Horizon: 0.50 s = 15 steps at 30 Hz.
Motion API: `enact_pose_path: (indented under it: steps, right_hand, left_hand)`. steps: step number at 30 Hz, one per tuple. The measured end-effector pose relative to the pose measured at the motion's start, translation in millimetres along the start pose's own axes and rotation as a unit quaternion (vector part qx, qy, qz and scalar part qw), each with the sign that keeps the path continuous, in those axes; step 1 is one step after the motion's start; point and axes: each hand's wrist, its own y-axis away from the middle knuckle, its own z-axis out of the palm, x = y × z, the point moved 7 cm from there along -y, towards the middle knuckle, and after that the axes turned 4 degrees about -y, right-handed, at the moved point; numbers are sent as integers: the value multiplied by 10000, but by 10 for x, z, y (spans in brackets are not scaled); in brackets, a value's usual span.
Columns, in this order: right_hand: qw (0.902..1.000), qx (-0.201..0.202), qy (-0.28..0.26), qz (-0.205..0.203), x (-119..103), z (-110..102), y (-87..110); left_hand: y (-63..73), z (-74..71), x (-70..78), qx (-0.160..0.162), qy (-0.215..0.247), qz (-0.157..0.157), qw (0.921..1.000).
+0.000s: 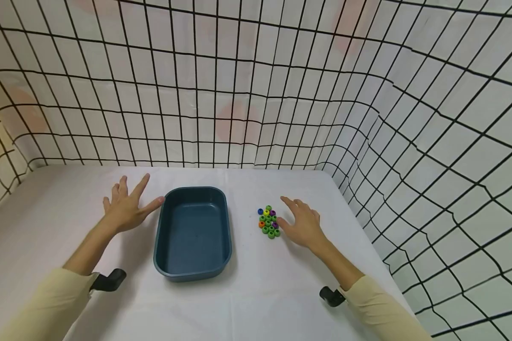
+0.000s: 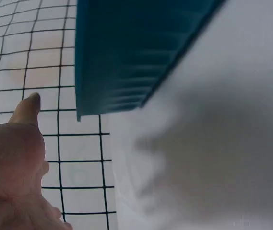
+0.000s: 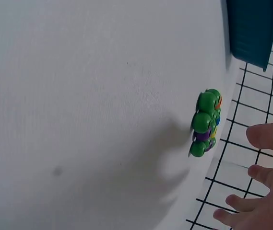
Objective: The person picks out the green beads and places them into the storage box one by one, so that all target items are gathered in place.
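Observation:
A dark blue rectangular tray sits on the white-covered table, and its side wall fills the top of the left wrist view. To its right lies a tight cluster of small round beads, mostly green, with purple, yellow, orange and blue ones among them. My left hand hovers by the tray's left side with fingers spread, the thumb close to the rim; whether it touches cannot be told. Just right of the beads my right hand hangs over the table, fingers extended and holding nothing. The beads also show in the right wrist view.
A black wire grid stands along the back of the table, with a pale sheet behind it. Another stretch of grid runs down the right side. Black wrist cameras sit at both sleeve cuffs.

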Motion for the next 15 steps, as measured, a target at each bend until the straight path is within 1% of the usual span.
enact_pose_path:
  steps: [3,6,10,15]
  right_hand:
    - [9989,-91,-453,-67,-26,29,16]
    - [9964,-136,-832,-56,-26,57,30]
    - [9933,-146,-1148,54,-19,76,46]
    - [9907,-217,-1329,179,-5,99,67]
  left_hand:
    - [-2,44,44,-316,392,100,9987]
    - [10,105,65,-754,897,92,9931]
    - [30,198,74,-1278,1547,9,9797]
    - [62,283,99,-1584,2226,56,9619]
